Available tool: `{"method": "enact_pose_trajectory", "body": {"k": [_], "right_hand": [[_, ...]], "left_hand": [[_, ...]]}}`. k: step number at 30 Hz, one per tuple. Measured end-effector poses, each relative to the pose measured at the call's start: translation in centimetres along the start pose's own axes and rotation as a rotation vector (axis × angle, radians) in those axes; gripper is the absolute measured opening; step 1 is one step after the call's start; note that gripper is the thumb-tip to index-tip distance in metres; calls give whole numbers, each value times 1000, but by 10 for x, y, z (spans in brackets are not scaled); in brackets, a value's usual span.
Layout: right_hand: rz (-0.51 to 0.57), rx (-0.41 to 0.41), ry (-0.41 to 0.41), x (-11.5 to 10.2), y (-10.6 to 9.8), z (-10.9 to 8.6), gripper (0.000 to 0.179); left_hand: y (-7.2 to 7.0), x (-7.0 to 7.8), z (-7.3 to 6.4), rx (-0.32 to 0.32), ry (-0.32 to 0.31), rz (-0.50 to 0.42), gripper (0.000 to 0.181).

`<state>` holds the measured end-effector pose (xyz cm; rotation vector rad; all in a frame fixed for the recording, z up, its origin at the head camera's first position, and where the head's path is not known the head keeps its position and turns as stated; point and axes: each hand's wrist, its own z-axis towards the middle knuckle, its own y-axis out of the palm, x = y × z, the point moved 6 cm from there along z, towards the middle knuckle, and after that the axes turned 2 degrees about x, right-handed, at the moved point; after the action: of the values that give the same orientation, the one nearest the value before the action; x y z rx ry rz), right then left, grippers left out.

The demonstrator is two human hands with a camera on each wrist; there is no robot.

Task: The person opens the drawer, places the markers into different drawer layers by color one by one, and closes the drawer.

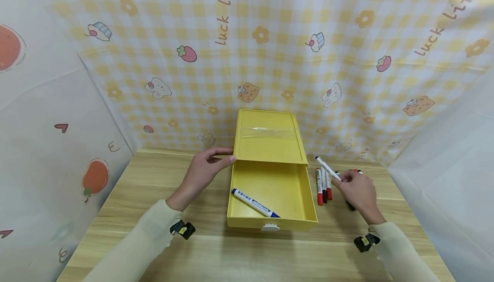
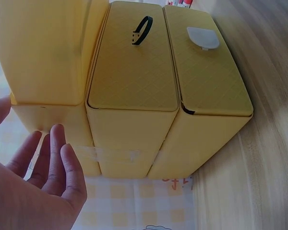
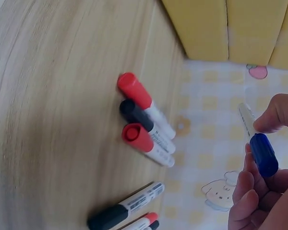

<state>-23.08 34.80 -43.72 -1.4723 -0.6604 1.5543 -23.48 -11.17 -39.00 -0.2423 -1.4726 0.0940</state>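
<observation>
A yellow drawer cabinet (image 1: 270, 140) stands on the table with its top drawer (image 1: 278, 183) pulled out. One blue-capped whiteboard marker (image 1: 254, 203) lies slantwise in the drawer, near its front. My left hand (image 1: 202, 168) is at the cabinet's left side, thumb near the top front edge, fingers loosely extended and holding nothing. To the right of the drawer, my right hand (image 1: 359, 189) pinches another whiteboard marker (image 1: 328, 168) between thumb and fingers, above the table. Its blue cap (image 3: 264, 155) shows in the right wrist view.
Right of the cabinet lie several markers, among them a red-capped marker (image 3: 134, 91), a black-capped marker (image 3: 137, 115) and a separate black-capped marker (image 3: 125, 206). Two lower drawer fronts appear in the left wrist view, one with a black loop handle (image 2: 143, 29). A checked curtain (image 1: 270, 67) hangs behind.
</observation>
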Motion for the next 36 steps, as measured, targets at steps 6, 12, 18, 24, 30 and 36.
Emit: {"method": "enact_pose_trajectory", "body": {"k": [6,12,18,24,30,36], "right_hand": [[16,13,-31,-12,-2,-4,29],[34,41,-67,-23,-8,-6,22],[47,56,-105,-34,-17,-9,18],[49,91,-151,-45,-27,-12,15],[51,125,-196,-57,-36,-16,12],[48,141,-209,-66,-43,-20,10]], "left_hand": [[0,0,0,-1,3,-1,41],[0,1,0,-3,-2,0,42],[0,1,0,1,-5,3,42],[0,0,0,0,-7,-3,42],[0,-1,0,-5,-8,-9,42],[0,-1,0,-6,-1,-6,42]]}}
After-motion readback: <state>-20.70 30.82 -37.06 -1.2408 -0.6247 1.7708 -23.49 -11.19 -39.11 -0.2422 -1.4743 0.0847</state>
